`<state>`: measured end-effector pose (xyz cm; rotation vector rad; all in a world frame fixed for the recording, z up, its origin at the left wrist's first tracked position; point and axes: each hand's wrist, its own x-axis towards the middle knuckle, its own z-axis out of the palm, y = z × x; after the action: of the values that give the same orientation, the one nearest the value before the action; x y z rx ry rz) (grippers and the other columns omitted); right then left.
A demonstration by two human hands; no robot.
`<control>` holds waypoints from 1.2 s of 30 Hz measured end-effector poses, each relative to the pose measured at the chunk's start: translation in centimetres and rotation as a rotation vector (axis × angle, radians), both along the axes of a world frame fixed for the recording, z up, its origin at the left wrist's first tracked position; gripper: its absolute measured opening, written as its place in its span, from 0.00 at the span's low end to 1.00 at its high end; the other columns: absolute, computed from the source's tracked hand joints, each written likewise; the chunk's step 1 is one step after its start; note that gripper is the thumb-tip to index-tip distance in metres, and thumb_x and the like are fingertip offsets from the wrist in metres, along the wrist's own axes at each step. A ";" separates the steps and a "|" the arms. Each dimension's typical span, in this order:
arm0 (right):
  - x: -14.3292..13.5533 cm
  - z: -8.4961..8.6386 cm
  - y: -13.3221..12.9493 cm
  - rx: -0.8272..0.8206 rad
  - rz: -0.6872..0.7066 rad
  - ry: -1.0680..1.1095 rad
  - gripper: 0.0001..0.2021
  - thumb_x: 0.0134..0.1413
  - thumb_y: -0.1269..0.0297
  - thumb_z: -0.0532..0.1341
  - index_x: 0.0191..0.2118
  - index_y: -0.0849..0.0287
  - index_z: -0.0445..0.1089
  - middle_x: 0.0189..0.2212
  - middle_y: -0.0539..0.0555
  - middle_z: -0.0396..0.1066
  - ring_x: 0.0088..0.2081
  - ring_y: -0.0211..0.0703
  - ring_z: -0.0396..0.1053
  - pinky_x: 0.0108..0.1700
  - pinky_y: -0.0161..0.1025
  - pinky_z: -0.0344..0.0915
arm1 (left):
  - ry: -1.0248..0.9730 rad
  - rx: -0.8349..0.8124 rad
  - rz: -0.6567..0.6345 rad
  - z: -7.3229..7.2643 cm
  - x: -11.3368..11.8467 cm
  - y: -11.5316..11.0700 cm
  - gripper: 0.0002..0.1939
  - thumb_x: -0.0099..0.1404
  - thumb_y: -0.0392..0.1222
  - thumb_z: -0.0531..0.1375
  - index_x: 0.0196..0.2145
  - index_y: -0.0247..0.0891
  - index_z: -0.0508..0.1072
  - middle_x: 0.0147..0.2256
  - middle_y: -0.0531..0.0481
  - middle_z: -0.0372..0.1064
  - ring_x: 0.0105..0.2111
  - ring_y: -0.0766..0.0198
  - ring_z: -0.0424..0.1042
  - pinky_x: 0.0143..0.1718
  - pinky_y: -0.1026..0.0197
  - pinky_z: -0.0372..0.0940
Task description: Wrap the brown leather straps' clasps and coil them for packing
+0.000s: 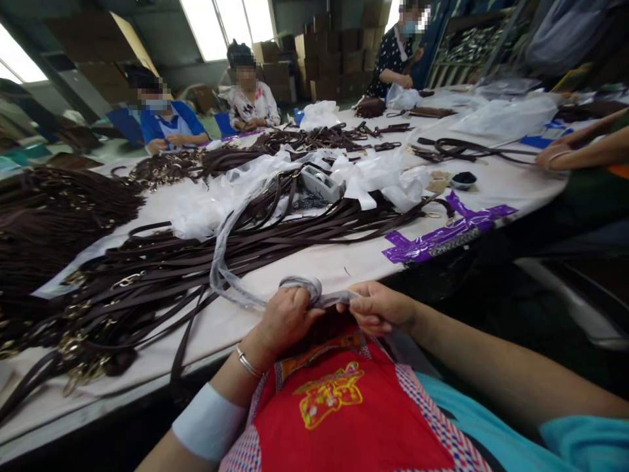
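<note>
At the table's front edge, my left hand [287, 316] is closed around a small coil of plastic-wrapped strap [310, 284], greyish under its clear film. A short stretch of the same strip runs across to my right hand [381, 307], which pinches it between thumb and fingers. From beside my left hand a clear plastic sleeve [219, 255] loops away over the table. Just beyond lie many dark brown straps [275, 239] with metal clasps. What is inside the coil cannot be made out.
Crumpled white plastic bags [216, 196] and a grey box [322, 183] sit mid-table. A thick pile of brown straps [63, 229] covers the left. Purple tape [442, 239] marks the right edge. Several people work around the table; a co-worker's hands [557, 154] hold straps at right.
</note>
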<state>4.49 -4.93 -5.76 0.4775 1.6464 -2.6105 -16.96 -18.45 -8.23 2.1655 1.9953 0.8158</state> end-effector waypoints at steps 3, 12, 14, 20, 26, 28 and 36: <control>0.6 0.7 2.7 0.593 0.028 -0.075 0.15 0.49 0.59 0.68 0.42 0.61 0.72 0.19 0.44 0.66 0.17 0.32 0.59 0.20 0.31 0.54 | -0.129 -0.144 -0.016 0.3 1.2 -0.6 0.13 0.63 0.51 0.62 0.29 0.39 0.68 0.27 0.46 0.67 0.28 0.56 0.67 0.33 0.57 0.61; -1.8 -0.4 4.9 1.042 0.043 0.213 0.24 0.66 0.50 0.52 0.29 0.64 0.74 0.24 0.50 0.66 0.28 0.37 0.60 0.34 0.36 0.58 | -1.328 -0.529 -0.134 3.0 3.3 -3.1 0.31 0.71 0.64 0.43 0.33 0.35 0.71 0.19 0.53 0.60 0.20 0.65 0.61 0.22 0.64 0.55; -2.6 -1.1 3.5 0.954 -0.048 0.267 0.29 0.67 0.44 0.48 0.32 0.64 0.73 0.25 0.51 0.65 0.27 0.37 0.60 0.33 0.36 0.59 | -1.619 -0.437 -0.069 3.5 3.2 -3.1 0.31 0.68 0.67 0.49 0.31 0.34 0.72 0.16 0.58 0.51 0.18 0.67 0.57 0.21 0.65 0.54; -5.6 -2.7 -2.5 0.516 -0.228 0.403 0.29 0.63 0.38 0.51 0.48 0.63 0.67 0.34 0.56 0.71 0.33 0.42 0.67 0.32 0.36 0.65 | -2.118 -0.158 -0.101 4.4 2.9 -1.6 0.26 0.69 0.61 0.54 0.32 0.32 0.72 0.16 0.62 0.42 0.17 0.71 0.54 0.21 0.69 0.61; -8.0 -2.6 -5.5 0.297 -0.294 0.314 0.23 0.65 0.43 0.53 0.48 0.61 0.64 0.33 0.56 0.74 0.30 0.40 0.70 0.31 0.35 0.68 | -2.228 -0.046 -0.035 2.9 3.2 -0.6 0.29 0.65 0.67 0.54 0.32 0.34 0.71 0.17 0.58 0.54 0.19 0.68 0.63 0.22 0.66 0.65; -8.0 -2.5 -5.6 0.377 -0.330 0.233 0.21 0.66 0.45 0.51 0.45 0.61 0.64 0.30 0.54 0.73 0.29 0.39 0.69 0.30 0.35 0.68 | -2.210 -0.016 -0.025 2.1 3.6 -0.5 0.30 0.63 0.68 0.56 0.32 0.34 0.71 0.17 0.58 0.56 0.19 0.68 0.63 0.22 0.66 0.66; -5.3 -3.6 -3.4 1.255 -0.287 0.254 0.12 0.65 0.58 0.50 0.39 0.60 0.64 0.30 0.56 0.71 0.29 0.44 0.67 0.33 0.40 0.64 | -1.720 -0.153 -0.061 0.6 2.0 -1.9 0.36 0.57 0.75 0.55 0.23 0.34 0.73 0.21 0.47 0.66 0.25 0.61 0.67 0.31 0.58 0.66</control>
<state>-0.84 -8.34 -9.35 0.3714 3.3532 -1.4145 -14.94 -20.36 -7.61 0.6385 0.9131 1.5546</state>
